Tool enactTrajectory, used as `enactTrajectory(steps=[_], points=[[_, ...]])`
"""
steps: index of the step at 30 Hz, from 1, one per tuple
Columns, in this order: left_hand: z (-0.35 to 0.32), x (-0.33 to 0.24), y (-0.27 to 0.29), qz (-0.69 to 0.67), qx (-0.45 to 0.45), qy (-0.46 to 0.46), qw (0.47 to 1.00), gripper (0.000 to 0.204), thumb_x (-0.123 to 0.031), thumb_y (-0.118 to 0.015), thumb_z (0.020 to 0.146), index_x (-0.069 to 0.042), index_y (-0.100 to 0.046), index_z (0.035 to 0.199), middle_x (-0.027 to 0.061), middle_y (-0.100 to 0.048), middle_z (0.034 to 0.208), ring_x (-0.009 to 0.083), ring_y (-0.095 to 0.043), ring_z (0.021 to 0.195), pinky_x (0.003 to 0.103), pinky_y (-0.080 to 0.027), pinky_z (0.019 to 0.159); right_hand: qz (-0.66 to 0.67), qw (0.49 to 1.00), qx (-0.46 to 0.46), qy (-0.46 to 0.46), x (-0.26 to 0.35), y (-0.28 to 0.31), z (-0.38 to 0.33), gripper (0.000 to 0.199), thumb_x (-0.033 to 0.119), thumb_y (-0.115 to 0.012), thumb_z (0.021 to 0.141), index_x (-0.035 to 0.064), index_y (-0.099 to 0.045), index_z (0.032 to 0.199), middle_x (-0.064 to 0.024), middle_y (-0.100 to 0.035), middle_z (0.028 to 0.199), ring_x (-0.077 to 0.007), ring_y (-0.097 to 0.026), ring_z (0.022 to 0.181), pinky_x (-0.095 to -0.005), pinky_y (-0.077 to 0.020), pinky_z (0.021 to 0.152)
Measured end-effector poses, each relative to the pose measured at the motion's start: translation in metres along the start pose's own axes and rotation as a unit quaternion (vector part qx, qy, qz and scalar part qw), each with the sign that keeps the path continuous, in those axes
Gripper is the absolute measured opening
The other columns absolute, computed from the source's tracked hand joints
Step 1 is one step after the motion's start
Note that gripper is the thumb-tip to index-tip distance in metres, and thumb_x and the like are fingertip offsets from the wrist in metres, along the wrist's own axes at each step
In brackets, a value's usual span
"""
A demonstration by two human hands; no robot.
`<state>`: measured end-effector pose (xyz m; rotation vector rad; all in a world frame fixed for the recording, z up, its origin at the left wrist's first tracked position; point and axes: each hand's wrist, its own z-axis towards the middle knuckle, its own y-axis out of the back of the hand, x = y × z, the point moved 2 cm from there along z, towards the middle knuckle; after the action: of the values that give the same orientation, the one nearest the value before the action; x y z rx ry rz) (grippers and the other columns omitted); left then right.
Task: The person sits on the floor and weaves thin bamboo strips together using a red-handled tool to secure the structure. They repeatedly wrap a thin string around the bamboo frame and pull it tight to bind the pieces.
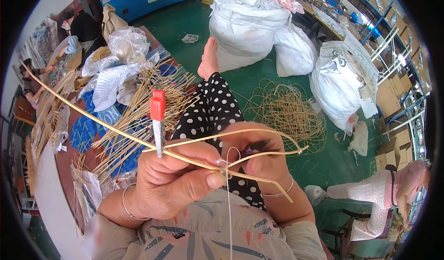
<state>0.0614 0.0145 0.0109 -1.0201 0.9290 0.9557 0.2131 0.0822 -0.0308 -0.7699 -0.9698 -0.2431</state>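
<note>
Right, left hand (173,181) fingers curled tight, pinching bamboo strip (92,119) w/ red-handled knife (157,121); right hand (261,160) fingers pinch curved strip (259,131) & white thread (229,214).

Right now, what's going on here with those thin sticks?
A seated person's left hand pinches crossed thin bamboo strips where white thread binds them, and also holds a red-handled knife. The right hand grips a bent strip loop behind the joint. More strips lie on the table at left.
</note>
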Motion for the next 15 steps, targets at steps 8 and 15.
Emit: enactTrajectory(steps=[8,15], points=[[-0.001,0.006,0.001,-0.034,0.005,0.034,0.999,0.016,0.001,-0.059,0.077,0.003,-0.057,0.093,0.0065,-0.059,0.081,0.0081,-0.053,0.070,0.021,-0.042,0.061,-0.089,0.991,0.032,0.099,-0.004,-0.003,0.010,0.009,0.001,-0.061,0.073,-0.0059,-0.058,0.079,-0.0065,-0.056,0.069,-0.0101,-0.052,0.059,-0.0205,-0.0381,0.051],[0.004,0.001,0.002,0.073,0.011,-0.073,0.995,0.017,0.002,-0.060,0.077,0.004,-0.056,0.093,0.0113,-0.060,0.083,0.0138,-0.058,0.072,0.024,-0.045,0.064,0.061,0.995,-0.023,0.072,-0.027,-0.005,0.007,0.009,0.004,-0.053,0.077,-0.0033,-0.058,0.074,-0.0072,-0.054,0.065,-0.0109,-0.050,0.056,-0.0214,-0.0362,0.046]])
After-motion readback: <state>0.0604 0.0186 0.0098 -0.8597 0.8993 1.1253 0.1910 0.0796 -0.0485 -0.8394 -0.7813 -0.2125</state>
